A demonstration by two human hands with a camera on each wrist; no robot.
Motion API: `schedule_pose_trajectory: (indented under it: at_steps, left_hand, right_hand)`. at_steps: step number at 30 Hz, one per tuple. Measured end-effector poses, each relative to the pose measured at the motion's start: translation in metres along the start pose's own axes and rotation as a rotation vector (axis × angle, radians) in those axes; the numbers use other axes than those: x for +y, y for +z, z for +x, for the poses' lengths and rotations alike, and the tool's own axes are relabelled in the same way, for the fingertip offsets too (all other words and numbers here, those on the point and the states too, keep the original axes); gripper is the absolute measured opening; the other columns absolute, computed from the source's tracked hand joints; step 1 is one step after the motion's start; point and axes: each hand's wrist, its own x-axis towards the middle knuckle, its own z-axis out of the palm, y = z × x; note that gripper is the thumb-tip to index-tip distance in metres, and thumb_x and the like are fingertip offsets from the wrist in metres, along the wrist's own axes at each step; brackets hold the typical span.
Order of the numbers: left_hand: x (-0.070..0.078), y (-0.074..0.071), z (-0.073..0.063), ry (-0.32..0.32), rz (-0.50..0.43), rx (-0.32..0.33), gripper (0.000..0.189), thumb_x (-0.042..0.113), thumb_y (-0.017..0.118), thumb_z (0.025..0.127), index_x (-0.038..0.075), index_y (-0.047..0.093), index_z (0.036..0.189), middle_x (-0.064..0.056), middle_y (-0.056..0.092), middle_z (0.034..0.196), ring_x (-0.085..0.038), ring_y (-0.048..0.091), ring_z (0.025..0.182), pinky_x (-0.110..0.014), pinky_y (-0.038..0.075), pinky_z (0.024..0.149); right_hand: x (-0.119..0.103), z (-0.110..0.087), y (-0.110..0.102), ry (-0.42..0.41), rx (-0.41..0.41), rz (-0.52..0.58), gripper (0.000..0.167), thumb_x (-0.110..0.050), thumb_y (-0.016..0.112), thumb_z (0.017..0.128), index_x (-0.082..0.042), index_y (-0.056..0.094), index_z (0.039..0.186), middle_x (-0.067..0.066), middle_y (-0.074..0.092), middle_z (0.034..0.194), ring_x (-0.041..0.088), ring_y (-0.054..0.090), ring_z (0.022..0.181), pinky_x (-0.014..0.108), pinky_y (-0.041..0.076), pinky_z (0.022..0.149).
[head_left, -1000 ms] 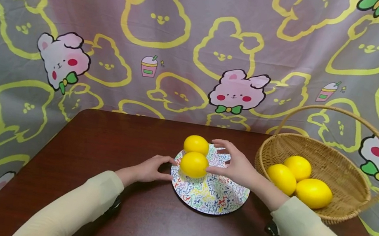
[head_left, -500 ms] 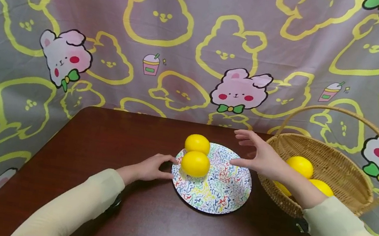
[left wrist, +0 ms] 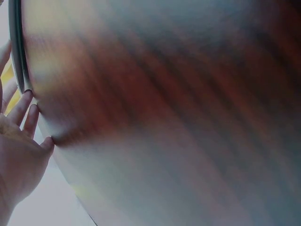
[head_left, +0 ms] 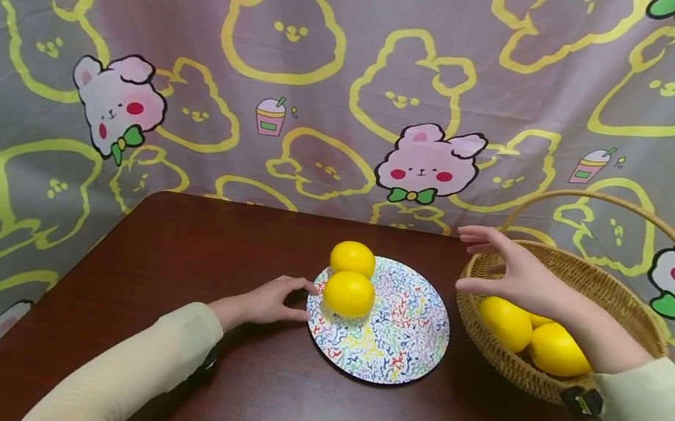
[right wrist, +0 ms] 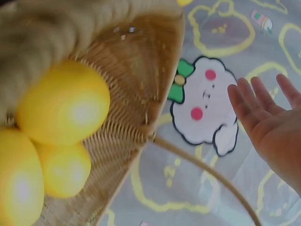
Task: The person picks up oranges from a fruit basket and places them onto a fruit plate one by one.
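Note:
Two yellow lemons, the front one [head_left: 349, 294] and the back one [head_left: 352, 261], lie close together on the left part of a round plate [head_left: 398, 344] with colourful squiggles. My left hand [head_left: 267, 300] rests at the plate's left edge, thumb and fingers spread; in the left wrist view its fingertips touch the table beside the dark rim [left wrist: 16, 47]. My right hand [head_left: 521, 275] hovers over the left side of a wicker basket [head_left: 503, 361], fingers extended and holding nothing. Inside the basket are three lemons [head_left: 560, 350], one mostly hidden behind the hand; the right wrist view shows them too.
A dark reddish-brown wooden table [head_left: 192, 238] carries everything. The basket's tall arched handle [head_left: 651, 218] rises at the right. Behind the table hangs a grey curtain [head_left: 336, 17] with cartoon rabbits and yellow outlines.
My right hand has drawn back from the front lemon on the plate and moved right, to above the basket. The left hand and both plate lemons stay in place.

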Motion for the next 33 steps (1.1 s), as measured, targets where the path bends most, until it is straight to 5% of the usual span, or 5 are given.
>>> schedule_pose_trajectory:
  at_steps: [9,33]
  left_hand:
    - [0.000,0.002,0.001,0.007,-0.020,0.001,0.044,0.035,0.073,0.088,0.019,0.059,0.126,0.001,0.057,0.129,-0.027,0.044,0.124,-0.047,0.034,0.104]
    - [-0.002,0.001,0.001,-0.003,0.006,0.002,0.045,0.036,0.073,0.087,0.020,0.058,0.127,0.002,0.057,0.127,-0.025,0.045,0.123,-0.045,0.033,0.106]
  right_hand:
    - [0.024,-0.013,-0.026,0.045,0.023,-0.017,0.071,-0.019,0.076,0.086,-0.005,0.037,0.144,0.019,0.046,0.139,0.039,0.044,0.125,0.014,0.043,0.083]
    - [0.081,-0.042,-0.052,0.161,0.030,-0.141,0.070,-0.020,0.073,0.089,0.000,0.035,0.143,0.027,0.043,0.138,0.044,0.043,0.121,0.015,0.044,0.076]
